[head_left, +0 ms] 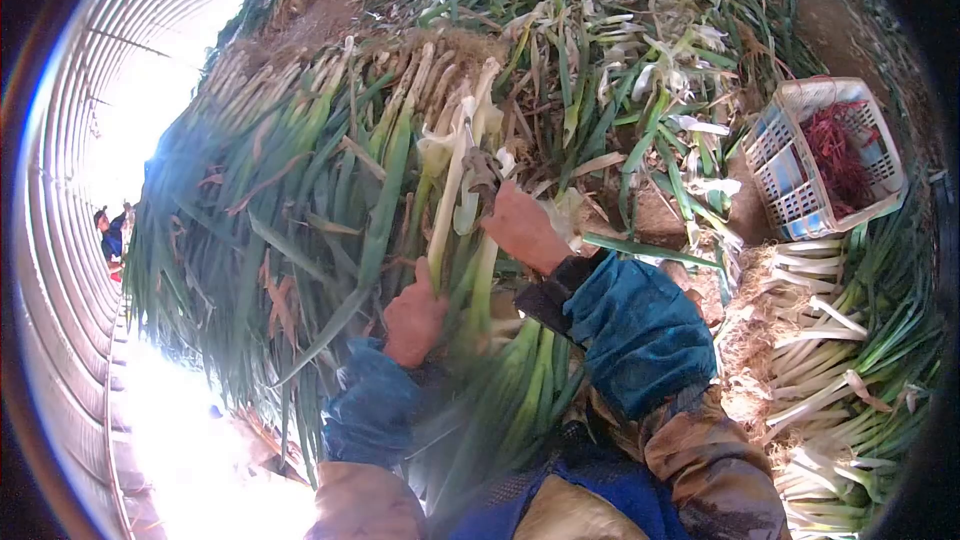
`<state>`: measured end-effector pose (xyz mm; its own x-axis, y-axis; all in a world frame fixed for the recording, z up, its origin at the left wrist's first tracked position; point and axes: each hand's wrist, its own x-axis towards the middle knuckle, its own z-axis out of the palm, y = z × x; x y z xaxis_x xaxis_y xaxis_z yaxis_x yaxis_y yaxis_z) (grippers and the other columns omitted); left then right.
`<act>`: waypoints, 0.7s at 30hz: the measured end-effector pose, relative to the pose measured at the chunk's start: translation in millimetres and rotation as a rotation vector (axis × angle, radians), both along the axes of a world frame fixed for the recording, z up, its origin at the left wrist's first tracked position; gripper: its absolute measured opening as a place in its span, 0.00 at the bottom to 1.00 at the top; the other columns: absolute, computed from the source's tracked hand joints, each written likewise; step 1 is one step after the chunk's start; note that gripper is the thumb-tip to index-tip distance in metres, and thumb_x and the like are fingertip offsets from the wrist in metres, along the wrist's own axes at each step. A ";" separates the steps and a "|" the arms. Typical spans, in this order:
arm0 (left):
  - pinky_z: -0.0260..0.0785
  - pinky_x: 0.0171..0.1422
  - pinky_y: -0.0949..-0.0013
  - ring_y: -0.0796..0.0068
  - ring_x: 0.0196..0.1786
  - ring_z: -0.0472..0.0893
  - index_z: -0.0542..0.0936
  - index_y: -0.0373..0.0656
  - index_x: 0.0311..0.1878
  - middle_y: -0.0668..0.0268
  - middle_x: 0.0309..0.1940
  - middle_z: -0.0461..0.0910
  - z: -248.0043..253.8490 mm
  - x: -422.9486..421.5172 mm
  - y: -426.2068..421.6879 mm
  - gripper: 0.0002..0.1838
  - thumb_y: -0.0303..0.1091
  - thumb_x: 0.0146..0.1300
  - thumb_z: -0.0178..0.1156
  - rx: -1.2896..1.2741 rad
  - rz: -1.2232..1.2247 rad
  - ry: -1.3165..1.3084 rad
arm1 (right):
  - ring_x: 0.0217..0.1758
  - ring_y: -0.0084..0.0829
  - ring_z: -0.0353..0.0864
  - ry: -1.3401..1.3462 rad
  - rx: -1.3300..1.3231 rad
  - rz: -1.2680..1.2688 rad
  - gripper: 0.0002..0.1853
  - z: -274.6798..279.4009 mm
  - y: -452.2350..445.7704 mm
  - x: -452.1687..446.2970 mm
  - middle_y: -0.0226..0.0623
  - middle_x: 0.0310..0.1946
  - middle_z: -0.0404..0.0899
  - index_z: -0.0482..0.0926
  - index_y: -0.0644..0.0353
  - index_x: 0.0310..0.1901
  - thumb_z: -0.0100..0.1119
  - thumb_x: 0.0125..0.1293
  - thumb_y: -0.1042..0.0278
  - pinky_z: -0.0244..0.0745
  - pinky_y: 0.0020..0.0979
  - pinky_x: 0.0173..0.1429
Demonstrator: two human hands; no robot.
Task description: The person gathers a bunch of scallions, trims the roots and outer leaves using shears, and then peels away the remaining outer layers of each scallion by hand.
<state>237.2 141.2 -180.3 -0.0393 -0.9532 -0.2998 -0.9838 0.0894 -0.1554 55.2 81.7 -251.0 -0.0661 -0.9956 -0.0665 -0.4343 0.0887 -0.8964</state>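
Note:
My left hand point(415, 318) is closed around the green part of a long green onion point(447, 195), whose pale stalk points away from me. Close to that stalk, my right hand point(525, 227) is closed, with a small grey-brown object point(482, 170) at its fingers that I cannot make out. Loose pale outer leaves point(466, 210) hang beside the stalk. Left of both hands lies a thick pile of green onions point(290, 160), roots toward the far side. More green leaves spread below my forearms, over my lap.
A white plastic basket point(783, 175) holding red ties point(838, 155) stands at right. Below it, a row of cleaned green onions point(810, 340) lies with white ends inward. Leaf scraps point(600, 60) cover the ground ahead. People point(115, 230) are far off at left by the ribbed tunnel wall point(65, 190).

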 end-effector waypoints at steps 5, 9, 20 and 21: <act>0.70 0.38 0.49 0.48 0.34 0.80 0.56 0.43 0.64 0.50 0.31 0.79 9.5 -6.0 1.8 0.36 0.39 0.53 0.55 -0.002 -0.015 0.009 | 0.39 0.59 0.76 0.014 -0.056 -0.039 0.21 -25.9 -22.8 -2.1 0.64 0.30 0.75 0.67 0.77 0.36 0.55 0.51 0.63 0.69 0.51 0.44; 0.70 0.39 0.50 0.48 0.34 0.80 0.56 0.43 0.65 0.51 0.31 0.79 19.5 -18.0 4.3 0.36 0.40 0.52 0.56 0.011 -0.006 -0.014 | 0.38 0.57 0.75 0.039 -0.158 0.000 0.16 -27.8 -19.3 -10.4 0.61 0.31 0.74 0.71 0.73 0.31 0.54 0.51 0.63 0.70 0.49 0.44; 0.70 0.38 0.48 0.44 0.34 0.79 0.52 0.45 0.66 0.46 0.30 0.78 34.4 -28.8 27.2 0.40 0.41 0.53 0.60 0.070 -0.075 0.070 | 0.34 0.48 0.75 0.258 -0.393 0.082 0.05 -82.2 -33.9 -13.7 0.49 0.28 0.69 0.80 0.54 0.26 0.56 0.49 0.66 0.70 0.43 0.35; 0.70 0.38 0.48 0.44 0.34 0.79 0.52 0.45 0.66 0.46 0.30 0.78 36.2 -29.5 32.7 0.39 0.41 0.53 0.60 0.083 -0.072 0.072 | 0.34 0.49 0.75 0.304 -0.391 0.097 0.05 -76.9 -34.3 -17.6 0.49 0.28 0.70 0.80 0.56 0.26 0.56 0.49 0.66 0.70 0.44 0.35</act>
